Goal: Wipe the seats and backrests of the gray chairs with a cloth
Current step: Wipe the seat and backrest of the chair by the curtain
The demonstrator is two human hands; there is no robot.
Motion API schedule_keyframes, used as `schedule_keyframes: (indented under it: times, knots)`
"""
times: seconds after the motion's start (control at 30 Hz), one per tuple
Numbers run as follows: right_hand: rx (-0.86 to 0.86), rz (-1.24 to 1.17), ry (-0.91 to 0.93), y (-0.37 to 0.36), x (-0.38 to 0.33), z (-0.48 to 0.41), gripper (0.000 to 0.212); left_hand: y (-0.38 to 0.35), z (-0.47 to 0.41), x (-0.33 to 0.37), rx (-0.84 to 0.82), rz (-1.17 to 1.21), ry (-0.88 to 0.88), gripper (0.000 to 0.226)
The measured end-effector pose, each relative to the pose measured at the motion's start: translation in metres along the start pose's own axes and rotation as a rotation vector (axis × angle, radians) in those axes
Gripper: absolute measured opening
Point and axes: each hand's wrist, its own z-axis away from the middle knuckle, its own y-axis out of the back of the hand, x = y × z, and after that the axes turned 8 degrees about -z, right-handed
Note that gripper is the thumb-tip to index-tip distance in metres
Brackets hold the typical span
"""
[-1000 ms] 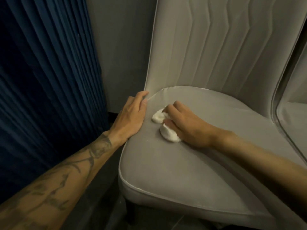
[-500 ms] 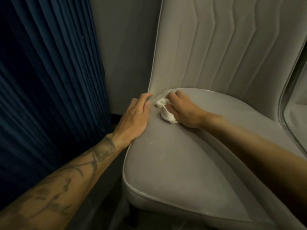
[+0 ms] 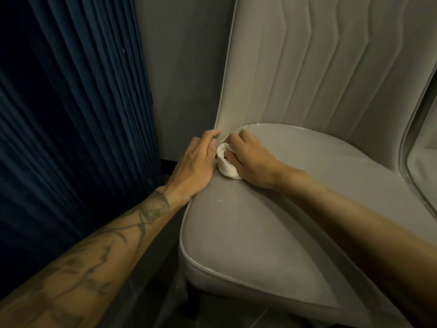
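While the right hand [image 3: 250, 159] clamps the cloth [image 3: 225, 165] in curled fingers [image 3: 236, 140] on the seat [image 3: 260, 233], the left hand [image 3: 196, 162] lies flat just beside it, fingers straight, bracing the edge. The crease under the backrest [image 3: 319, 67] is just beyond the fingertips. Judgement: short firm strokes into that seam, then outward. Specks [image 3: 218, 200] lie behind the cloth, toward the wrist.
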Motion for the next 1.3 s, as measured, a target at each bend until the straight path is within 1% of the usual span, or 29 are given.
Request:
schedule_keyframes:
  times: [0.07, 0.13, 0.2, 0.23, 0.3, 0.37, 0.43, 0.5, 0.6, 0.67, 0.77, 0.83, 0.87, 0.93, 1.0, 1.07, 1.1, 1.2, 1.3]
  knots:
    - [-0.011, -0.023, 0.062, -0.002, -0.013, 0.020, 0.026, 0.000, 0.000, 0.000, 0.000, 0.021, 0.005, 0.040]
    - [-0.034, -0.086, 0.214, -0.005, -0.030, 0.056, 0.022, 0.000, 0.000, 0.000, 0.005, 0.019, 0.009, 0.039]
    - [-0.103, -0.122, 0.303, -0.003, -0.045, 0.087, 0.018, -0.001, -0.001, 0.001, 0.010, 0.003, 0.009, 0.040]
    - [-0.131, -0.126, 0.304, -0.001, -0.047, 0.093, 0.018, -0.001, -0.001, 0.001, 0.009, -0.003, 0.008, 0.040]
    - [-0.137, -0.126, 0.241, 0.004, -0.046, 0.087, 0.021, -0.001, -0.001, 0.002, 0.001, -0.006, 0.007, 0.041]
    - [-0.100, -0.075, 0.155, 0.005, -0.048, 0.069, 0.024, 0.001, -0.002, 0.002, -0.015, 0.017, 0.017, 0.041]
    - [-0.051, -0.002, 0.128, -0.003, -0.057, 0.062, 0.026, 0.001, -0.003, 0.001, -0.029, 0.035, 0.019, 0.041]
    - [-0.033, -0.038, 0.188, -0.011, -0.070, 0.078, 0.021, 0.001, -0.002, 0.001, -0.021, 0.015, 0.017, 0.040]
    - [-0.097, -0.065, 0.304, -0.013, -0.089, 0.120, 0.015, 0.000, -0.001, 0.002, -0.014, -0.008, 0.012, 0.041]
    - [-0.127, -0.053, 0.295, -0.012, -0.094, 0.130, 0.017, 0.000, 0.000, 0.002, -0.021, 0.001, 0.013, 0.041]
    - [-0.063, -0.045, 0.229, -0.013, -0.100, 0.107, 0.018, 0.001, -0.001, 0.002, -0.030, 0.001, 0.024, 0.041]
    - [-0.017, 0.016, 0.200, -0.019, -0.107, 0.092, 0.023, 0.001, -0.001, 0.002, -0.052, 0.009, 0.046, 0.041]
    - [-0.018, 0.042, 0.191, -0.023, -0.110, 0.092, 0.029, 0.001, -0.001, 0.003, -0.056, 0.005, 0.049, 0.041]
    - [-0.079, 0.052, 0.199, -0.024, -0.117, 0.110, 0.040, 0.001, -0.001, 0.003, -0.041, -0.010, 0.035, 0.042]
    - [-0.130, 0.010, 0.206, -0.022, -0.120, 0.136, 0.035, 0.001, -0.001, 0.002, -0.033, -0.013, 0.022, 0.042]
    - [-0.132, 0.017, 0.204, -0.018, -0.119, 0.150, 0.024, 0.001, 0.000, 0.003, -0.031, -0.022, 0.024, 0.043]
    - [-0.125, 0.028, 0.199, -0.017, -0.119, 0.149, 0.022, 0.002, 0.001, 0.005, -0.033, -0.035, 0.028, 0.044]
    - [-0.069, 0.031, 0.192, -0.018, -0.127, 0.130, 0.021, 0.011, 0.002, 0.011, -0.066, -0.133, 0.021, 0.046]
    - [-0.033, 0.044, 0.178, -0.022, -0.136, 0.120, 0.023, 0.019, 0.014, 0.014, -0.138, -0.226, -0.045, 0.050]
